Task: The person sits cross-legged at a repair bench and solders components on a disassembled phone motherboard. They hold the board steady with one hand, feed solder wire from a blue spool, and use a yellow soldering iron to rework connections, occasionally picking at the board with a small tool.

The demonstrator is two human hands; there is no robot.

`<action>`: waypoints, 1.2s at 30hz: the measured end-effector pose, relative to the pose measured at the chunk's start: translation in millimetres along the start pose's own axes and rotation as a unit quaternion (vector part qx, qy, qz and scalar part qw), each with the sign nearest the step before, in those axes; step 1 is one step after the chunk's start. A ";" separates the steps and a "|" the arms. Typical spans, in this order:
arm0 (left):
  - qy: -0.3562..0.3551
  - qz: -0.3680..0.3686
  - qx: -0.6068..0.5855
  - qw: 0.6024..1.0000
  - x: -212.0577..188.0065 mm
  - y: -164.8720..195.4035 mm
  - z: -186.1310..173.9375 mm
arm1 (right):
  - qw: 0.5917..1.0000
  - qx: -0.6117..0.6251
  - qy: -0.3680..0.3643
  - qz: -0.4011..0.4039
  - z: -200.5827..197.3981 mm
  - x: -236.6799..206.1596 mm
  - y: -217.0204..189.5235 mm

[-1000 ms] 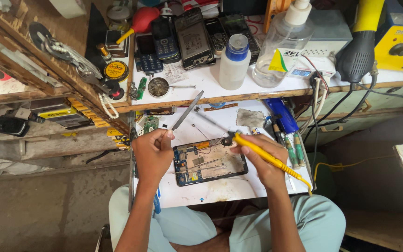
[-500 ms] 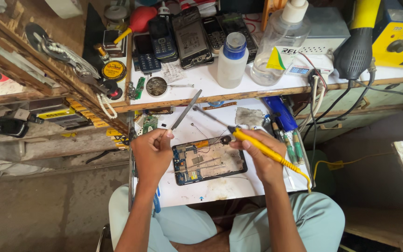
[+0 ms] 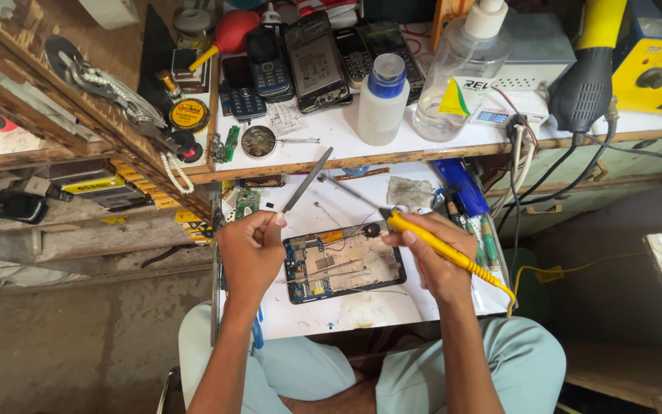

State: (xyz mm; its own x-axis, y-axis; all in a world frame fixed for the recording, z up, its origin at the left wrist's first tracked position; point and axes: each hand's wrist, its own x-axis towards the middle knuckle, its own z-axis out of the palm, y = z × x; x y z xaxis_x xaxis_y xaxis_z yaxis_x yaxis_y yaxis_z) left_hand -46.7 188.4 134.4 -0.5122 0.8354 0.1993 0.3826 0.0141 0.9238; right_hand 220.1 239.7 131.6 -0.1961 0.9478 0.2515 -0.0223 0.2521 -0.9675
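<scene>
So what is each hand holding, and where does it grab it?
The left hand pinches metal tweezers at their lower end. The right hand grips a yellow soldering iron around its handle, near the tip end.

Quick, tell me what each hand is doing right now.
Left hand: closed on the tweezers, tips pointing up and away.
Right hand: closed on the yellow soldering iron, beside the opened phone.

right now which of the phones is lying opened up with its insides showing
The opened phone with the blue circuit board on the white work surface, between both hands; the others sit closed on the upper shelf.
</scene>
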 end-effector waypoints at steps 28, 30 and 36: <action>0.007 0.016 -0.002 1.000 -1.4 0.8 1.4 | 0.991 -0.116 -0.059 -0.039 0.1 1.5 -25.4; 0.006 0.007 0.008 1.000 -0.8 0.2 1.1 | 0.985 -0.083 -0.069 -0.136 3.5 0.0 -22.6; 0.012 0.015 0.005 1.000 0.7 -1.2 1.9 | 0.987 -0.030 -0.109 -0.114 2.6 0.6 -16.0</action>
State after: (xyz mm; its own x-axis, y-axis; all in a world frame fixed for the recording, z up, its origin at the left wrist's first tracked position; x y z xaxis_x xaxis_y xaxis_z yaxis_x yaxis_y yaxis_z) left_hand -46.1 190.0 132.8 -0.5186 0.8220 0.2353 0.4055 -0.0059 0.9141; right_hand 217.8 235.6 147.2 -0.3994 0.8016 0.4449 -0.0339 0.4720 -0.8809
